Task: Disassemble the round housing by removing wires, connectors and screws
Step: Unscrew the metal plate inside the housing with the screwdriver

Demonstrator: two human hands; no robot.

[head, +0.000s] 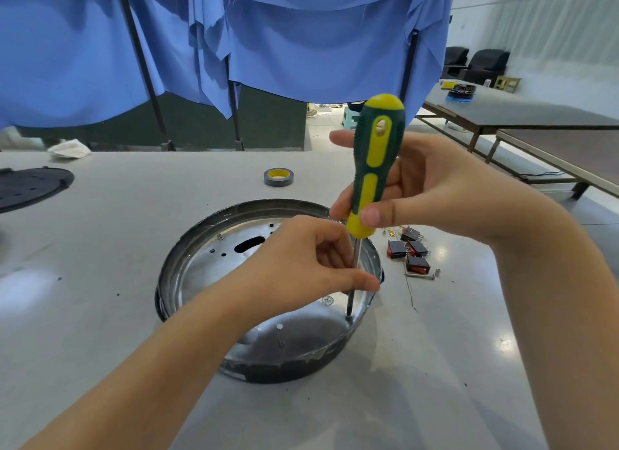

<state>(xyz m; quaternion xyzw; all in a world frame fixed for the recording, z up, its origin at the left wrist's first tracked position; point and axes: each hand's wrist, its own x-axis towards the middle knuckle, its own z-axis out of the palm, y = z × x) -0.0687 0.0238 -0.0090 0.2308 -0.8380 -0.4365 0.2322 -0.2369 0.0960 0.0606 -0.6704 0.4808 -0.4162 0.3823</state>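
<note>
My right hand [418, 184] wraps the screwdriver [371, 171] handle; my left hand [301, 258] pinches its shaft. The shaft stands near-vertical, tip seated on a screw [349, 315] inside the round housing [187, 248], beneath both grips, near the housing's right wall.

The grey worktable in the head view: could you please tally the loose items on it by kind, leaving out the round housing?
Black-and-red rocker switches: 4
Grey tape roll with yellow core: 1
Black perforated round plate: 1
Long silver bolt: 1
White crumpled cloth: 1
Total: 8
</note>
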